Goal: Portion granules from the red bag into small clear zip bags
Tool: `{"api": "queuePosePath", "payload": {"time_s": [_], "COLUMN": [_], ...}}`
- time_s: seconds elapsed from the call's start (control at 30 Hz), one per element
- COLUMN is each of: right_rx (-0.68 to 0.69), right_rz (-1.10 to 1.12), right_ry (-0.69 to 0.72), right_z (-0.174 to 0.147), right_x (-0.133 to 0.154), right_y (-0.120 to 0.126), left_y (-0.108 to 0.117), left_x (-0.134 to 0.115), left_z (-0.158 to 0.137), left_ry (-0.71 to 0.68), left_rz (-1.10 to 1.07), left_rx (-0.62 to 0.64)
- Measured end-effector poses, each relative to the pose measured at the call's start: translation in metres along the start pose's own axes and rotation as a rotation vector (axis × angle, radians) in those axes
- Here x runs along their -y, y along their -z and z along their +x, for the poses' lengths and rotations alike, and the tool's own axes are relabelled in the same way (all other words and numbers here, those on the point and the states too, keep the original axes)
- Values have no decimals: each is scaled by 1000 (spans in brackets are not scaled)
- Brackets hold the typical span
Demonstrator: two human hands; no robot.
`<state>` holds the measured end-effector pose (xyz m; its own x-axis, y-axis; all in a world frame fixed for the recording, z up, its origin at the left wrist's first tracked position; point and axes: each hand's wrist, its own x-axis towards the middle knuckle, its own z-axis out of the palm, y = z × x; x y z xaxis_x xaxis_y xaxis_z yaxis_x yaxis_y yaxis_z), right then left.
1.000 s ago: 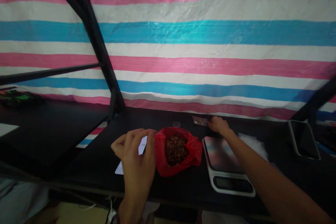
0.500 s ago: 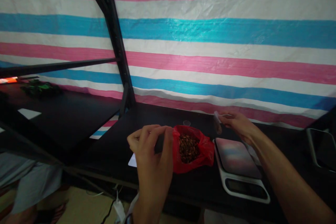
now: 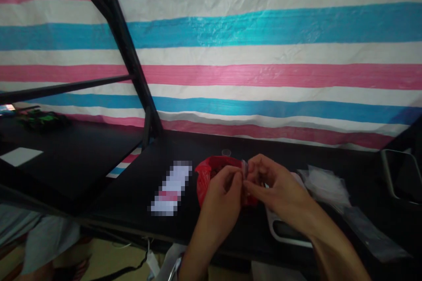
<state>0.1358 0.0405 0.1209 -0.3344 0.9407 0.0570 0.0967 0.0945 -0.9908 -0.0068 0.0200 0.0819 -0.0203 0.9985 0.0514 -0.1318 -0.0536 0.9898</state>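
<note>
Both hands meet over a red plastic bag (image 3: 203, 178) of small brown pieces, which they mostly cover. Between their fingertips is a small clear plastic bag (image 3: 244, 167), upright, its lower part hidden. My left hand (image 3: 222, 191) pinches it from the left side. On the other side, my right hand (image 3: 280, 186) has thumb and fingers closed on it. Under my right forearm and hand lies a white kitchen scale (image 3: 275, 228), largely covered. Several flat clear bags (image 3: 326, 186) lie to the right of the scale.
A phone (image 3: 400, 175) lies at the far right of the black table (image 3: 132, 193). Behind the red bag is a small clear round cup (image 3: 226, 153). A blurred-out paper (image 3: 171, 189) lies to the left. A black metal post (image 3: 127, 48) rises at the table's left.
My right hand has brought the small clear bag left from behind the scale to above the red bag. My left hand has moved right and closed on it. The view has shifted slightly.
</note>
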Motion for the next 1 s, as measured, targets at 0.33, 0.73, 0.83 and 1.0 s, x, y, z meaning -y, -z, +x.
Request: {"api": "queuePosePath", "payload": {"time_s": [0.33,0.73,0.83,1.0], "right_rx": [50,-8,-19,-66], "right_rz": [-57,-25,26,90], "right_ry": [-29,32,15,-43], "right_z": [-4,-12,-14,-16], "right_x": [-16,-23,-18,-11], "right_y": [3,2,0,-1], "left_y": [21,11,10,9], "left_x": [2,5,1,-5], "left_z": [-1,-3,-5,-9], "left_ry": [122,89,104,77], "left_rz": [8,-2,-75,-152], "left_rx": [232,66,81,132]}}
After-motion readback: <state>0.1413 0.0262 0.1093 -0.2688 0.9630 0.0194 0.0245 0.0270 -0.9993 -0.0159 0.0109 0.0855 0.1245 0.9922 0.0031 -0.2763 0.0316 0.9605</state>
